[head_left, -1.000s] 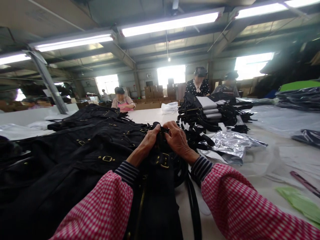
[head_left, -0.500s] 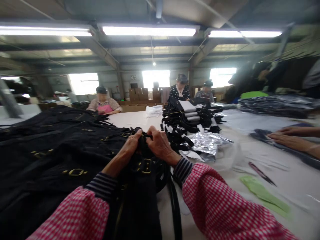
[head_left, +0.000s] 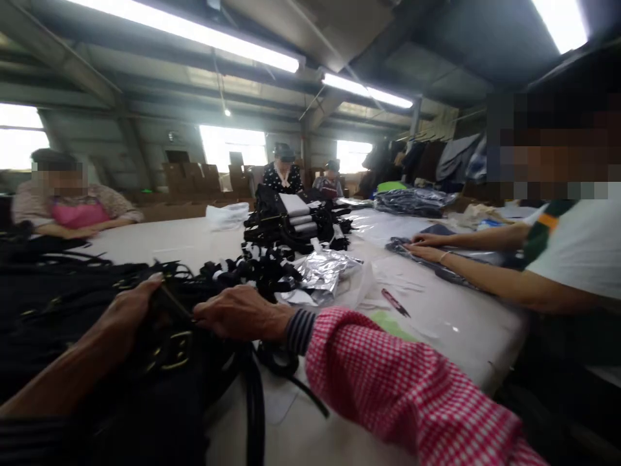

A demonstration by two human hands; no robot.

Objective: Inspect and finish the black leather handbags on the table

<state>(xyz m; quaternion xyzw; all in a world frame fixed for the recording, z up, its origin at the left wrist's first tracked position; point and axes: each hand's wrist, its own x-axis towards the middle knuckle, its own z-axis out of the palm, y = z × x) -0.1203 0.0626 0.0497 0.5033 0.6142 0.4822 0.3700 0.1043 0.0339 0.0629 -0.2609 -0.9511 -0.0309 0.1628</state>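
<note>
My left hand and my right hand are both closed on a black strap with a gold buckle that belongs to a black bag lying in front of me. The fingers pinch the strap between the two hands. A heap of black bags with gold buckles lies to the left of my hands. Loose black straps are piled just beyond my right hand.
A silver foil bag and a stack of black goods lie mid-table on the white table. A small red tool lies to the right. A person's arms rest on the table's right side; other people sit at the far side.
The view has swung to the right, so my hands now sit low left. A person at the right has come fully into view. My hands keep gripping the strap.
</note>
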